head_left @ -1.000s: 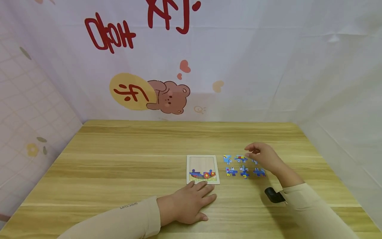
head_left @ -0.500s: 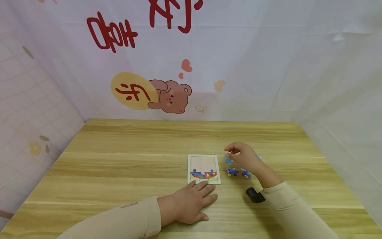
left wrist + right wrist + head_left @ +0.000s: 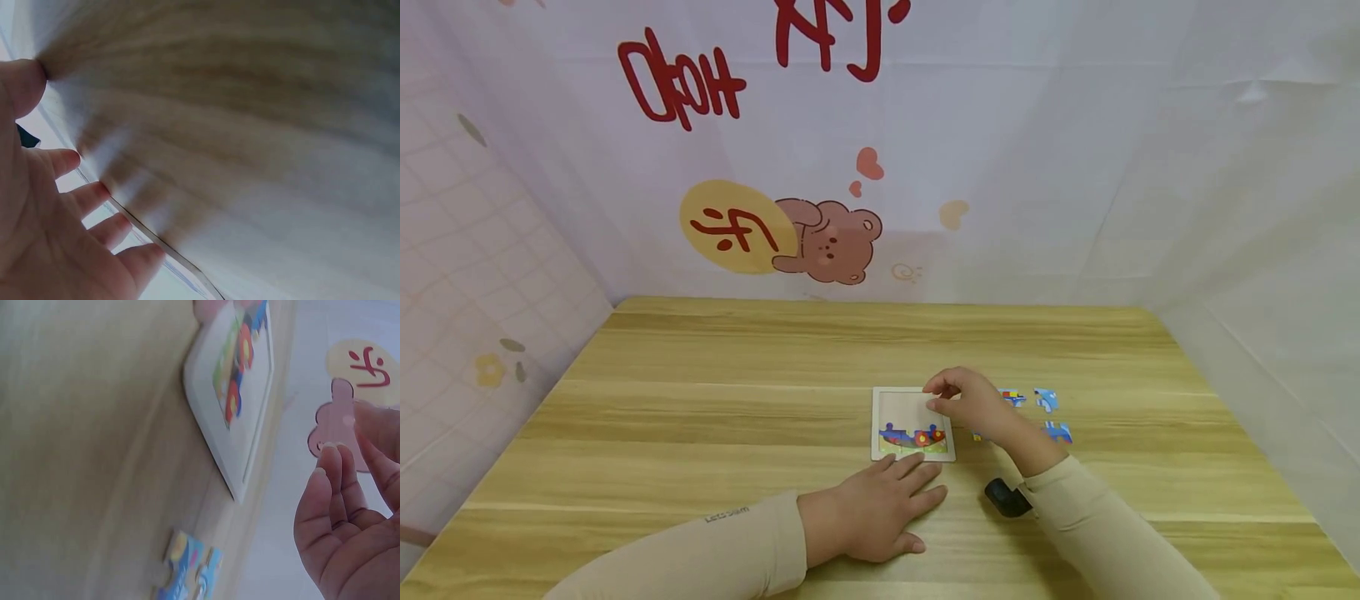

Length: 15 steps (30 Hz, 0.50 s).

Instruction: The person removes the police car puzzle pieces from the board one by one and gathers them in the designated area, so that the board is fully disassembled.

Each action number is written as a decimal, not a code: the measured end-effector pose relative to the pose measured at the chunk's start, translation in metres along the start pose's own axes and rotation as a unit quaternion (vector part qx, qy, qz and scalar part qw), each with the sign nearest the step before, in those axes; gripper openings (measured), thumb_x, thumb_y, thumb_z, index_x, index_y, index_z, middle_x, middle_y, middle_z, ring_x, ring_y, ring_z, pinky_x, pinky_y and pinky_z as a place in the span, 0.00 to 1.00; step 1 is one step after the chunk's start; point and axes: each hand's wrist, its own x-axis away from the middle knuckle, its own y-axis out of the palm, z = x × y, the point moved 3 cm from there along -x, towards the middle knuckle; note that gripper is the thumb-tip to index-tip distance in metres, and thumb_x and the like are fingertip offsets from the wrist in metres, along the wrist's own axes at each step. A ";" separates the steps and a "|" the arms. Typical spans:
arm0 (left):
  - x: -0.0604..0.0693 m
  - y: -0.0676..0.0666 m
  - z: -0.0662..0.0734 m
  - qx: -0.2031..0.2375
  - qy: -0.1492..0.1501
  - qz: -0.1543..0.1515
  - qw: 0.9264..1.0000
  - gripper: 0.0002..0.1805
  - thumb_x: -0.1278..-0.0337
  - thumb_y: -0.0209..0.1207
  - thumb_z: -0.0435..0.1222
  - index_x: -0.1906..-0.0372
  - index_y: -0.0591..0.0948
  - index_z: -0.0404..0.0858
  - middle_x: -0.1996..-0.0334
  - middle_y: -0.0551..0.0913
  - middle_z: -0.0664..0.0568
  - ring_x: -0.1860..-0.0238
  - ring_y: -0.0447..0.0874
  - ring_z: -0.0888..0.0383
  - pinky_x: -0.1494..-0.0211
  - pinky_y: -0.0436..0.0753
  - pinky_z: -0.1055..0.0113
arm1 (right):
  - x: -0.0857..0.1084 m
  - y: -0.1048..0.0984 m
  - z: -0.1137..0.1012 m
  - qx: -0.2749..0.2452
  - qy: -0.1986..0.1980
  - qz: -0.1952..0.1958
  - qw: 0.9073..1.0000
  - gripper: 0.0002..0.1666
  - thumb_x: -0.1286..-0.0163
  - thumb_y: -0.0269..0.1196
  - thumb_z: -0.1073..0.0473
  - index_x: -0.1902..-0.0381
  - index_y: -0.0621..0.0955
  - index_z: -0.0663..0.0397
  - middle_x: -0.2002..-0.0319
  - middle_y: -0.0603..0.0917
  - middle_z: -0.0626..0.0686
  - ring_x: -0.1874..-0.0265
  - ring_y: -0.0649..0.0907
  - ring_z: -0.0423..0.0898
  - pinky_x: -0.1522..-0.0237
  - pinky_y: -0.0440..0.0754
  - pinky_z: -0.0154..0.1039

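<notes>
A square wooden puzzle board (image 3: 876, 425) has a colourful row of pieces along its near side; the rest of its inside is bare wood. My left hand (image 3: 883, 510) lies flat with spread fingers, the fingertips at the board's near edge. Over the board's right side hovers my right hand (image 3: 973, 408), its fingers bent toward the thumb. In the right wrist view, nothing shows between the fingers and thumb of that hand (image 3: 350, 512). In the left wrist view, the fingertips of my left hand (image 3: 69, 219) meet the board's edge (image 3: 181, 259).
Right of the board lie loose puzzle pieces, among them a light-blue one (image 3: 1046, 400), a red-and-yellow one (image 3: 1012, 397) and a blue one (image 3: 1058, 432); my right hand partly covers this group. A black device (image 3: 1006, 498) is at my right wrist. A printed cloth hangs behind the table.
My right hand has moved left from above the loose pieces to over the board, uncovering pieces on the right. My left hand has stayed in place.
</notes>
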 end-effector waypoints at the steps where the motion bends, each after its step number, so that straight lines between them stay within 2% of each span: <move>1: 0.000 0.000 0.000 -0.002 0.001 0.000 1.000 0.35 0.33 0.42 0.62 0.27 0.62 0.52 0.27 0.58 0.53 0.27 0.56 0.51 0.33 0.67 0.56 | 0.000 0.002 0.000 -0.001 0.000 -0.005 1.000 0.08 0.35 0.64 0.65 0.59 0.83 0.62 0.59 0.80 0.55 0.60 0.78 0.48 0.63 0.76 0.38; 9: 0.000 -0.001 0.001 -0.004 0.006 -0.010 1.000 0.35 0.32 0.41 0.62 0.26 0.61 0.50 0.26 0.57 0.53 0.26 0.54 0.54 0.32 0.66 0.58 | -0.003 0.016 -0.004 -0.005 0.003 -0.037 0.999 0.07 0.35 0.64 0.65 0.59 0.83 0.60 0.62 0.80 0.51 0.63 0.76 0.46 0.62 0.76 0.38; 15: 0.001 0.000 0.001 -0.007 0.011 -0.001 1.000 0.35 0.32 0.42 0.61 0.27 0.61 0.50 0.27 0.58 0.53 0.26 0.53 0.56 0.33 0.67 0.57 | -0.006 0.025 -0.007 -0.006 -0.005 -0.056 0.998 0.07 0.35 0.64 0.65 0.59 0.83 0.60 0.64 0.80 0.51 0.64 0.76 0.45 0.62 0.75 0.38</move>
